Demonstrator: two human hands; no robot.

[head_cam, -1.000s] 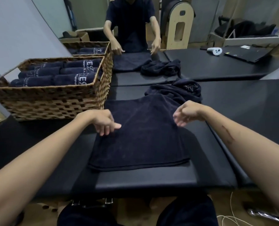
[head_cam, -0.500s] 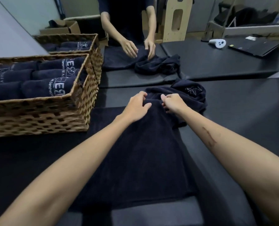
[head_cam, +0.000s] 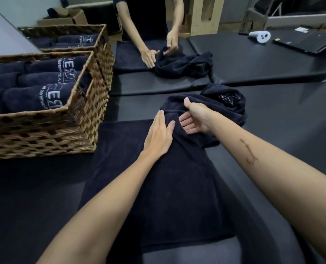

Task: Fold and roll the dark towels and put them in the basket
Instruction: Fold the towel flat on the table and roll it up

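A dark navy towel (head_cam: 169, 187) lies folded flat on the black padded table in front of me. My left hand (head_cam: 159, 137) rests flat, palm down, on its far end, fingers apart. My right hand (head_cam: 193, 119) sits just right of it with the thumb up and the fingers around a raised fold of the towel. A crumpled heap of dark towels (head_cam: 227, 100) with a white logo lies right behind my hands. The wicker basket (head_cam: 44, 138) stands at the left, holding several rolled dark towels (head_cam: 32, 100) with white lettering.
A second wicker basket (head_cam: 105, 52) with rolled towels stands behind the first. Across the table another person's hands (head_cam: 158, 52) work on a dark towel (head_cam: 185, 63). A white controller (head_cam: 260, 36) and a black laptop (head_cam: 306, 41) lie at the far right.
My view has tipped down and closer. Both hands went from the towel's middle to its far end; the left now lies flat and the right has taken hold of a fold.
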